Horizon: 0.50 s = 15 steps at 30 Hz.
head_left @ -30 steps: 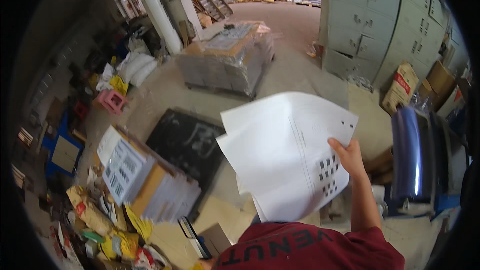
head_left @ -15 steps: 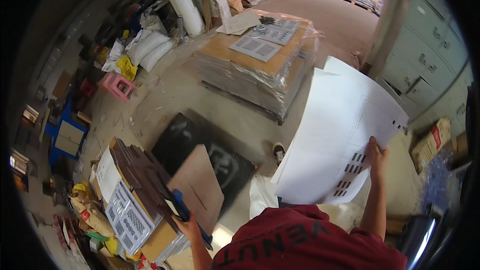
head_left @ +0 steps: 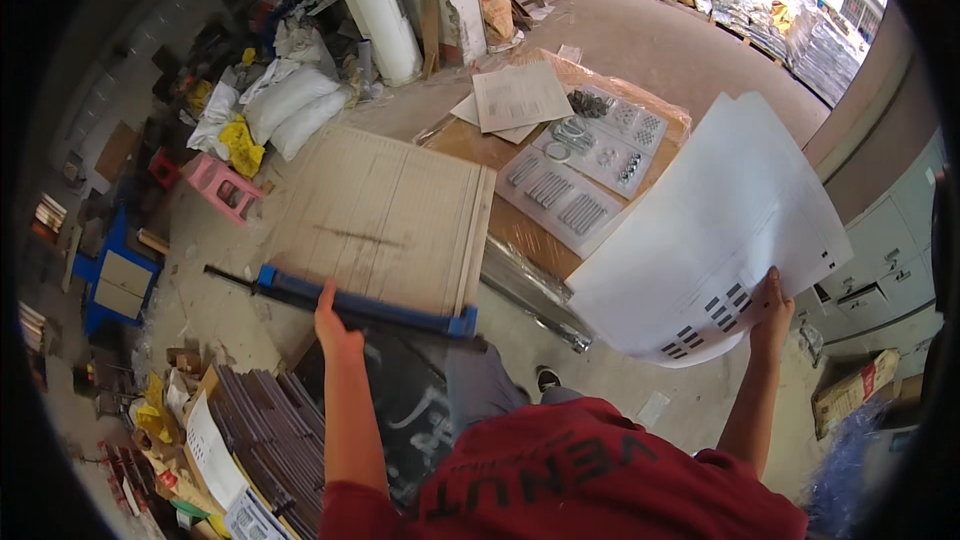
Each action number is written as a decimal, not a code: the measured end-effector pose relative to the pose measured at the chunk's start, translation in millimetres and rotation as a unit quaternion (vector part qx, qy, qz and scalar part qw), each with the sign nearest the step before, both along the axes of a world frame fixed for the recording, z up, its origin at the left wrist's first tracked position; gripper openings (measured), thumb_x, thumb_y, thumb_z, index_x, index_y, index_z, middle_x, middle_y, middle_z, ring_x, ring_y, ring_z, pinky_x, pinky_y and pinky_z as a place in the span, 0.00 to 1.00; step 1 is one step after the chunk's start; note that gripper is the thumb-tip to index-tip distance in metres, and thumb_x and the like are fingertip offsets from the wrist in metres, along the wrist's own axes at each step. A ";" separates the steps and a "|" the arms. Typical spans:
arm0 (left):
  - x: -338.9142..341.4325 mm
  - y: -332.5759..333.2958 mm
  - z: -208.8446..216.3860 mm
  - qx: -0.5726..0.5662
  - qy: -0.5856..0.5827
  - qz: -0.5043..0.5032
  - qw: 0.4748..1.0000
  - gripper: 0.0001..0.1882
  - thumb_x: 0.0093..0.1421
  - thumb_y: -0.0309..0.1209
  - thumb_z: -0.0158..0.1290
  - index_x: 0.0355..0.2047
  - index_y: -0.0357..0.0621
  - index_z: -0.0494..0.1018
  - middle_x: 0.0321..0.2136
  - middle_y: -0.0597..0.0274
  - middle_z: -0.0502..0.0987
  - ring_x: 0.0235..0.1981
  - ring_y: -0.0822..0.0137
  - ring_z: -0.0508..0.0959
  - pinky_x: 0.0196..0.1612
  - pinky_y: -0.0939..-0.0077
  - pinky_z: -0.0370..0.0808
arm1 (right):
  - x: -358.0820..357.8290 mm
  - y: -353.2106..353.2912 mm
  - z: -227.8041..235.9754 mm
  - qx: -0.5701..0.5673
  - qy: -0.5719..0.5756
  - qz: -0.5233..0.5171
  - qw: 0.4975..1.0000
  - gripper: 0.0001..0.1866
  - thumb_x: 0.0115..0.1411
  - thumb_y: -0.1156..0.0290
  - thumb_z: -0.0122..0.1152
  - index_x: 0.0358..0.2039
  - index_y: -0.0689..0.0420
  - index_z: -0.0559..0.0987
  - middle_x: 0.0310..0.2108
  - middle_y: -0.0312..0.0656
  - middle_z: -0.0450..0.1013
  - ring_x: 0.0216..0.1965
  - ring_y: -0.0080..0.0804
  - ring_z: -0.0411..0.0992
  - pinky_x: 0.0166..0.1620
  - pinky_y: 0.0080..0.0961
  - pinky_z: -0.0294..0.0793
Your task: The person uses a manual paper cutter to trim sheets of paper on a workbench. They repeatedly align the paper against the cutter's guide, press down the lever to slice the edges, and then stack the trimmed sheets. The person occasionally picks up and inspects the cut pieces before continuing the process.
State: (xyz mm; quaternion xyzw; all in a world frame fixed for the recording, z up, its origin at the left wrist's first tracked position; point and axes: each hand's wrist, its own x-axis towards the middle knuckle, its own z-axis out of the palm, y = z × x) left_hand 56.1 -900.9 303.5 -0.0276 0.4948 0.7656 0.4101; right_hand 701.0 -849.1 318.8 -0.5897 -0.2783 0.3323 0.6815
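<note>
My left hand is closed on the blue edge of a paper cutter, a worn wooden board with a long black handle sticking out on the left. The board is held up, tilted, in front of me. At the right, my right hand grips large white printed sheets, which bow and hang toward the middle. Beyond them, a wrapped pallet stack carries clear trays of metal parts and a pale flat sheet. The cutter and the sheets hide part of this stack.
At lower left stands a pile of brown boards. A dark mat lies near my feet. White sacks and a pink stool are at far left. Grey cabinets line the right, with a paper bag beside them.
The paper cutter has been lifted from beside the board pile and swung up toward the pallet stack. My right hand still holds the sheets, and the view has shifted.
</note>
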 end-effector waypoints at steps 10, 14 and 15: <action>-89.4 340.0 -131.9 -0.124 -0.051 -0.160 0.978 0.19 0.62 0.42 0.57 0.48 0.46 0.72 0.33 0.60 0.74 0.27 0.69 0.73 0.25 0.68 0.69 | -107.4 73.5 -35.5 0.029 0.023 -0.170 0.985 0.24 0.62 0.60 0.65 0.50 0.66 0.74 0.46 0.44 0.74 0.44 0.32 0.73 0.49 0.30 0.74; -116.9 403.4 -178.8 -0.159 -0.079 -0.268 0.947 0.14 0.61 0.43 0.58 0.40 0.49 0.73 0.26 0.67 0.74 0.20 0.73 0.70 0.19 0.71 0.63 | -195.9 99.3 -18.3 -0.045 0.010 -0.267 0.963 0.22 0.63 0.62 0.64 0.52 0.63 0.74 0.48 0.44 0.73 0.48 0.35 0.73 0.51 0.32 0.75; -131.9 416.8 -177.2 -0.171 -0.076 -0.279 0.942 0.14 0.61 0.43 0.58 0.39 0.50 0.73 0.26 0.67 0.74 0.20 0.74 0.70 0.18 0.72 0.62 | -211.9 108.0 -12.4 -0.057 0.017 -0.263 0.963 0.22 0.63 0.62 0.64 0.52 0.63 0.74 0.48 0.43 0.73 0.48 0.35 0.73 0.51 0.33 0.75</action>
